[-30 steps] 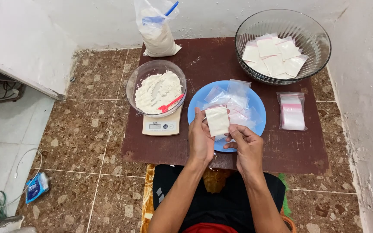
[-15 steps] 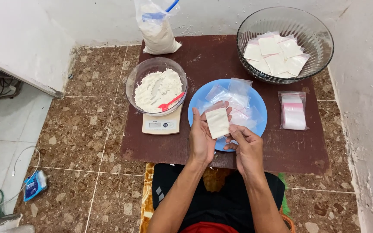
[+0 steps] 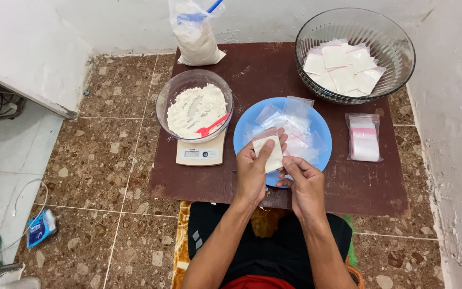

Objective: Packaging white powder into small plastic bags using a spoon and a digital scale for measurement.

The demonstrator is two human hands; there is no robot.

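Observation:
My left hand [image 3: 253,170] holds a small clear pouch filled with white powder [image 3: 272,153], thumb laid across its face. My right hand [image 3: 304,183] pinches the pouch's lower right corner. Both hands hover over the near edge of a blue plate [image 3: 248,119] that carries several empty small zip bags [image 3: 293,128]. To the left, a glass bowl of white flour [image 3: 194,107] with a red spoon [image 3: 211,127] stands on a small white scale [image 3: 201,153].
A large glass bowl [image 3: 355,53] at the back right holds several filled pouches. A stack of empty zip bags [image 3: 363,137] lies right of the plate. A bag of flour [image 3: 195,36] leans on the back wall. Everything rests on a dark brown board [image 3: 274,72] on the tiled floor.
My left thumb has moved over the front of the pouch, and the pouch has dropped slightly lower in my hands. The right hand stays at its corner.

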